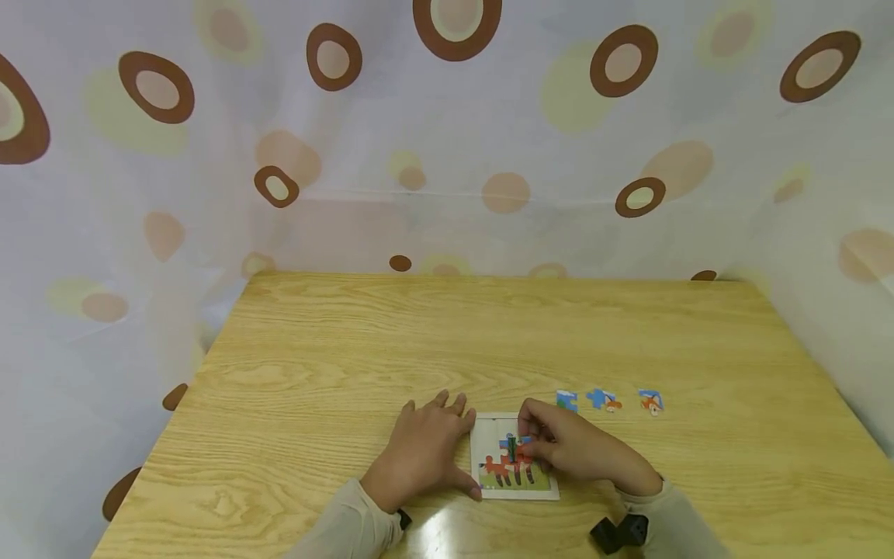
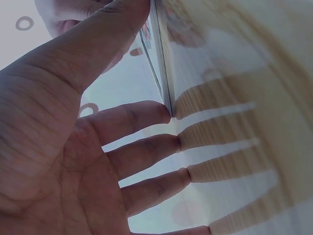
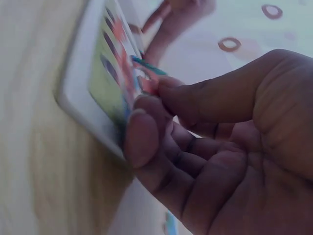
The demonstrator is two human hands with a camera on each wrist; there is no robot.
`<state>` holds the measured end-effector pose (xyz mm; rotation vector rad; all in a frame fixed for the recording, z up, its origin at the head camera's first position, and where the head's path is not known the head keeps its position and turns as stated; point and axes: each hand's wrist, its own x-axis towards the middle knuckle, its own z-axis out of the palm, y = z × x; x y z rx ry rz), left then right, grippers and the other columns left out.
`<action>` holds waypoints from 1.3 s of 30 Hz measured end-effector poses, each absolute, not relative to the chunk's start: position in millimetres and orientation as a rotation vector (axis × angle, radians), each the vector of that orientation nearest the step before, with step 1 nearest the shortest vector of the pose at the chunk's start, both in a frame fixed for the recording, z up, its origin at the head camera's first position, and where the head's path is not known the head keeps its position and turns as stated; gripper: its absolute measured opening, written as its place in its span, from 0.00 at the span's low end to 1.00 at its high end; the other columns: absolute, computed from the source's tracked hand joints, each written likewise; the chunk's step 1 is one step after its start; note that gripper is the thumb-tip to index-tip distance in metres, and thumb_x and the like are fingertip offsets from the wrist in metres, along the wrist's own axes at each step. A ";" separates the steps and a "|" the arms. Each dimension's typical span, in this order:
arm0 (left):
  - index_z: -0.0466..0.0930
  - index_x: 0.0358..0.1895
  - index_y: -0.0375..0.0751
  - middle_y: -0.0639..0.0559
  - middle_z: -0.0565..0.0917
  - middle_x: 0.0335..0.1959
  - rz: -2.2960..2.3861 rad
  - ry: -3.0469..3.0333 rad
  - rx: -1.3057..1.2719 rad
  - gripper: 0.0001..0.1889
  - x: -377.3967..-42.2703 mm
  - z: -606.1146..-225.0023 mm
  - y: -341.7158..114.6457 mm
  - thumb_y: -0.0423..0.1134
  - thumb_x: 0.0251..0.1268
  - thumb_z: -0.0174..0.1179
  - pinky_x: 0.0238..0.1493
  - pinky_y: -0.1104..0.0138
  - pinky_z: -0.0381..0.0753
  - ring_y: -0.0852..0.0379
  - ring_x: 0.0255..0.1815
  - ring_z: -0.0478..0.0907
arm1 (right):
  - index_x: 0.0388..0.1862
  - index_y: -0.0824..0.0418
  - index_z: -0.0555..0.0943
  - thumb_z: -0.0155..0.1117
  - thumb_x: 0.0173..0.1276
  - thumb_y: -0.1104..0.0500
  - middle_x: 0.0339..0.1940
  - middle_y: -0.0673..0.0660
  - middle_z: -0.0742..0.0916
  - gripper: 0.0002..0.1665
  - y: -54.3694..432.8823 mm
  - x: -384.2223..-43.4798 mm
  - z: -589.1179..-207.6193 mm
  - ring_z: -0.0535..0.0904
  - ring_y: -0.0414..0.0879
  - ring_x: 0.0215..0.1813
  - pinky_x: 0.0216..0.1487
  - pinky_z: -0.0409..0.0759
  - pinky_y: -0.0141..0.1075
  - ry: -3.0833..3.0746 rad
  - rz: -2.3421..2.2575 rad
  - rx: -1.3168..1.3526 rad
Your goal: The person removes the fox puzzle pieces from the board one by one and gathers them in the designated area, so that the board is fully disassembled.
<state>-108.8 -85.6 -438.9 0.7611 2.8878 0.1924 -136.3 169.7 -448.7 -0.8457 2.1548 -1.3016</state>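
Note:
A small jigsaw board with a pale frame [image 1: 520, 494] lies on the table, its lower part filled with joined pieces [image 1: 499, 475] of a red animal on green. My left hand [image 1: 426, 449] lies flat at the board's left side, fingers spread. Its thumb and index fingertip touch the frame's edge [image 2: 167, 93] in the left wrist view. Over the board's right side, my right hand [image 1: 580, 448] pinches a red puzzle piece [image 3: 149, 84] between thumb and fingers. Those fingers hide part of the piece, so whether it is seated cannot be told.
Three loose puzzle pieces lie beyond the right hand: a blue and green one [image 1: 566, 401], a blue one with orange [image 1: 599, 398], and one with an orange animal head [image 1: 651, 402]. A wooden table [image 1: 349, 349] meets a patterned curtain [image 1: 447, 225] behind.

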 end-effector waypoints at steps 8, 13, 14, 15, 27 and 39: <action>0.79 0.70 0.48 0.46 0.74 0.74 0.181 2.895 0.770 0.56 -108.6 -437.7 -86.2 0.74 0.31 0.78 0.62 0.37 0.74 0.42 0.74 0.70 | 0.40 0.62 0.75 0.62 0.74 0.70 0.31 0.51 0.80 0.06 200.9 -148.5 -437.1 0.71 0.40 0.29 0.29 0.70 0.32 2.410 -1.162 -0.740; 0.79 0.70 0.48 0.46 0.74 0.73 0.170 2.901 0.773 0.56 -108.7 -438.0 -86.9 0.74 0.31 0.78 0.61 0.37 0.75 0.42 0.74 0.70 | 0.36 0.59 0.74 0.64 0.71 0.72 0.29 0.50 0.77 0.11 218.7 -154.1 -435.5 0.69 0.42 0.29 0.29 0.68 0.34 2.583 -1.022 -0.691; 0.79 0.70 0.48 0.46 0.75 0.73 0.168 2.902 0.773 0.56 -108.8 -438.1 -87.0 0.74 0.31 0.78 0.61 0.37 0.75 0.42 0.74 0.70 | 0.36 0.59 0.74 0.64 0.70 0.72 0.29 0.50 0.77 0.11 220.7 -154.9 -435.5 0.69 0.42 0.29 0.29 0.68 0.34 2.587 -1.016 -0.689; 0.79 0.70 0.48 0.46 0.75 0.73 0.166 2.903 0.773 0.56 -108.9 -438.3 -87.1 0.74 0.31 0.78 0.61 0.37 0.75 0.42 0.74 0.70 | 0.36 0.60 0.74 0.64 0.70 0.72 0.29 0.50 0.77 0.10 222.2 -155.7 -435.6 0.69 0.42 0.30 0.29 0.68 0.34 2.586 -1.014 -0.692; 0.78 0.71 0.48 0.46 0.74 0.74 0.187 2.895 0.765 0.56 -108.8 -439.3 -86.6 0.74 0.31 0.78 0.62 0.37 0.74 0.42 0.74 0.70 | 0.33 0.58 0.76 0.63 0.68 0.72 0.27 0.47 0.77 0.11 219.5 -156.5 -443.8 0.70 0.41 0.28 0.29 0.69 0.34 2.591 -0.957 -0.702; 0.79 0.71 0.48 0.46 0.74 0.74 0.214 2.895 0.771 0.56 -108.7 -440.0 -87.9 0.73 0.31 0.78 0.62 0.36 0.74 0.41 0.74 0.70 | 0.32 0.59 0.76 0.68 0.66 0.71 0.26 0.48 0.78 0.11 209.2 -150.7 -437.4 0.70 0.41 0.27 0.29 0.69 0.35 2.674 -0.859 -0.639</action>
